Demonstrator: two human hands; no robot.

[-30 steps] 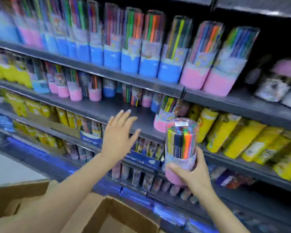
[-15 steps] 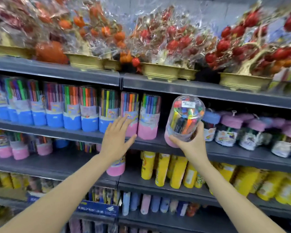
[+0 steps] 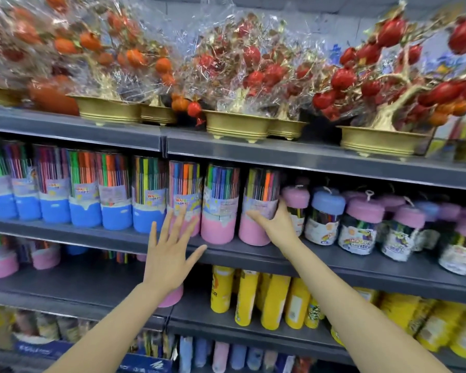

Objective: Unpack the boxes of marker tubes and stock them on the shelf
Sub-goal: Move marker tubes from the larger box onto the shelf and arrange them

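tube row (image 3: 218,203) packed tight, candle jars (image 3: 324,216) just right, shelf lip (image 3: 119,238) bare

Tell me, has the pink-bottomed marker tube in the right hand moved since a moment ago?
Yes. The marker tube went from tilted in the air before the shelf edge to upright on it, next to the other pink tube, right hand gripping it.

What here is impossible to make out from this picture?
Head view only:
- Tube lower right side: covered by the right hand.
- Tube labels' small print: blurred.
- The pink tub below: mostly behind the left hand.
- The boxes: out of frame.
- Bottom shelf goods: blurred, cut by the edge.
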